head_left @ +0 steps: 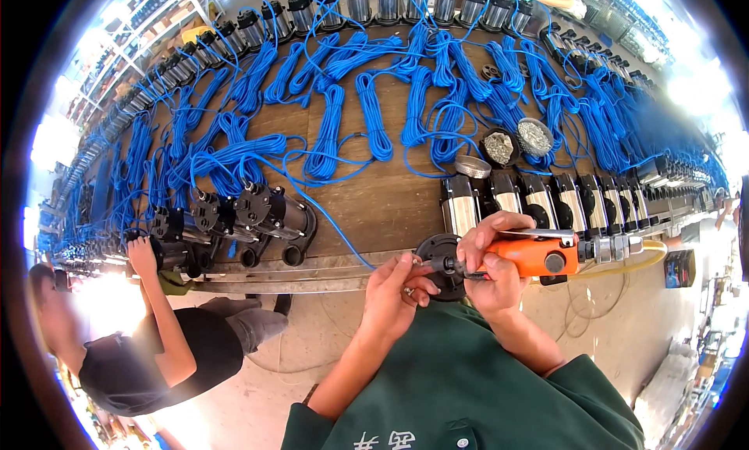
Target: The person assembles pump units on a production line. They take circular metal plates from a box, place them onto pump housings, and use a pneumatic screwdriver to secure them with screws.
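An orange air screwdriver (537, 258) with a silver lever lies across my right hand (496, 274), whose fingers wrap round its front end. The tool's tip points left, toward a round black pump part (446, 292) just in front of my body. At that part's left side is my left hand (395, 295), fingers drawn together in a pinch. Small shiny metal bits, which look like screws, show at its fingertips and between its fingers. The black part is partly hidden by both hands.
A yellow hose (651, 261) trails right from the tool. Silver-and-black pumps (462, 204) line the bench's near right edge. Bowls of small metal parts (534, 137) stand behind them. Coiled blue cables (324, 134) cover the wooden bench (374, 188). Black pumps (269, 212) and a co-worker (168, 356) are at left.
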`<move>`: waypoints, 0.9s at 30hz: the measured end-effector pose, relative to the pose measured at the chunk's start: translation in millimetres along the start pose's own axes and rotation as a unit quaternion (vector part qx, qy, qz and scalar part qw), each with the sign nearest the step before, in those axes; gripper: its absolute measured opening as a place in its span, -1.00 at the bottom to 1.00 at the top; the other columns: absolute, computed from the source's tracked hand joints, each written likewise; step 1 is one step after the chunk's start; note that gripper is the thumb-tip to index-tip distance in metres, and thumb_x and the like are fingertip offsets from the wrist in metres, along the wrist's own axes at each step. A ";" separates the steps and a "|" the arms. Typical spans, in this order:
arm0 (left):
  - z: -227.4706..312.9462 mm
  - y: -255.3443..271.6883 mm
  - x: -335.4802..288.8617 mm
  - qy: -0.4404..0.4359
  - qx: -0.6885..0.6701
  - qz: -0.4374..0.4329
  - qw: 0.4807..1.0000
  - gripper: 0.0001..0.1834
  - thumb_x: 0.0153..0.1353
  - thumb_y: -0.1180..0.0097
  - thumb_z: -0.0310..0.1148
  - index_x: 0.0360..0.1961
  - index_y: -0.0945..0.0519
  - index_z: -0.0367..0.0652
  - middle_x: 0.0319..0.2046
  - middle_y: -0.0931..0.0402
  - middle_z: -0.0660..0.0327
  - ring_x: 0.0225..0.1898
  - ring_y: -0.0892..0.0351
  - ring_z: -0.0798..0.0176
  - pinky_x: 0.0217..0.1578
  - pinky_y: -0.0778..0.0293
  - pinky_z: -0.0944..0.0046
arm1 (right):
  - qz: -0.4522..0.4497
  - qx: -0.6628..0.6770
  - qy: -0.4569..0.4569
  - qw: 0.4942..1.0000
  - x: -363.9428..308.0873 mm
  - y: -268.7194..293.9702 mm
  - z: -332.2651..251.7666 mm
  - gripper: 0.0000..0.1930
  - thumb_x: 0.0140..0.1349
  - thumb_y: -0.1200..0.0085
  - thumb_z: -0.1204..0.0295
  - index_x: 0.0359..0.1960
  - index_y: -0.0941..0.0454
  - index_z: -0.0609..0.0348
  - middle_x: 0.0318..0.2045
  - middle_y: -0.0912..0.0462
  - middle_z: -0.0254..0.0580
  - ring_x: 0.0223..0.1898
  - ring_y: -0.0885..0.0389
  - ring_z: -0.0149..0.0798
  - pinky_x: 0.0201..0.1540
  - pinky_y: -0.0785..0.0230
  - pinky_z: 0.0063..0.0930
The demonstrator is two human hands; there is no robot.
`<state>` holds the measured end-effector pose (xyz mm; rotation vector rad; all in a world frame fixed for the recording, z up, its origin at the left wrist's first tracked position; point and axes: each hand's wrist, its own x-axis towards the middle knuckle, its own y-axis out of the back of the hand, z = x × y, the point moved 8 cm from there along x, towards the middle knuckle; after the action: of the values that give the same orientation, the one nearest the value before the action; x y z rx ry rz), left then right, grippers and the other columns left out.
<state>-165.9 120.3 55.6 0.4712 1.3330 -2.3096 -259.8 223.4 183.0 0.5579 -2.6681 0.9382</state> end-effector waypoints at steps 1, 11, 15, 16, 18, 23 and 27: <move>1.5 -1.9 -1.7 0.001 0.000 0.003 1.000 -0.73 0.36 0.01 -0.22 -0.25 -0.49 -0.25 -0.41 -0.61 0.12 -0.56 -0.57 0.25 -0.65 -0.32 0.38 | -0.001 0.003 0.002 1.000 0.2 -0.2 0.4 -0.64 -0.01 0.08 0.53 -0.10 -0.29 0.23 -0.36 -0.41 -0.13 -0.59 -0.36 -0.38 -0.40 -0.35 -0.39; 2.8 0.4 3.7 -0.010 0.023 0.013 1.000 -0.73 0.35 -0.01 -0.22 -0.32 -0.48 -0.24 -0.42 -0.62 0.00 -0.68 -0.43 0.32 -0.74 -0.22 0.40 | -0.015 0.001 0.012 1.000 4.0 -0.3 3.7 -0.65 0.00 0.09 0.51 -0.10 -0.29 0.25 -0.36 -0.39 -0.12 -0.60 -0.35 -0.39 -0.40 -0.35 -0.40; 7.2 -0.8 6.9 0.005 0.070 0.014 0.997 -0.75 0.34 -0.03 -0.25 -0.37 -0.47 -0.23 -0.49 -0.60 0.00 -0.76 -0.33 0.39 -0.81 -0.12 0.45 | -0.022 0.000 0.012 1.000 6.2 0.7 4.6 -0.65 0.01 0.06 0.51 -0.11 -0.29 0.24 -0.36 -0.40 -0.12 -0.60 -0.36 -0.39 -0.41 -0.34 -0.42; 8.3 -0.9 7.2 0.009 0.077 0.022 0.997 -0.75 0.34 -0.03 -0.25 -0.38 -0.47 -0.23 -0.52 -0.59 0.02 -0.77 -0.30 0.40 -0.82 -0.08 0.46 | -0.026 0.003 0.010 1.000 6.3 0.9 6.2 -0.65 0.02 0.04 0.50 -0.11 -0.29 0.24 -0.36 -0.40 -0.13 -0.60 -0.36 -0.39 -0.41 -0.34 -0.42; 8.2 -1.1 11.9 0.024 0.094 0.024 0.995 -0.75 0.33 -0.05 -0.26 -0.40 -0.46 -0.22 -0.59 -0.55 0.07 -0.80 -0.24 0.43 -0.83 -0.02 0.48 | -0.051 0.007 0.013 0.999 7.9 -0.5 7.1 -0.66 0.01 0.05 0.55 -0.11 -0.29 0.22 -0.36 -0.42 -0.12 -0.58 -0.39 -0.38 -0.41 -0.36 -0.41; 21.1 -1.5 36.1 -0.006 0.171 -0.035 0.985 -0.74 0.30 -0.08 -0.30 -0.42 -0.51 -0.30 -0.68 -0.46 0.20 -0.77 -0.22 0.50 -0.78 0.02 0.48 | -0.120 -0.008 0.023 0.992 18.0 -3.0 11.9 -0.60 -0.06 0.16 0.75 -0.11 -0.26 0.20 -0.36 -0.42 -0.10 -0.52 -0.43 -0.35 -0.42 -0.39 -0.41; 35.8 -11.7 49.9 -0.103 0.345 -0.121 0.925 -0.80 0.29 -0.06 -0.43 -0.25 -0.63 -0.37 -0.64 -0.47 0.30 -0.62 -0.27 0.55 -0.60 -0.17 0.52 | -0.074 -0.055 -0.011 0.996 22.3 6.3 24.7 -0.59 -0.05 0.18 0.79 -0.11 -0.25 0.23 -0.36 -0.43 -0.10 -0.49 -0.45 -0.36 -0.41 -0.40 -0.47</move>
<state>-217.1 84.5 56.9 0.2600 0.4632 -2.9154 -285.2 206.1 168.9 0.7328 -2.6344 0.7436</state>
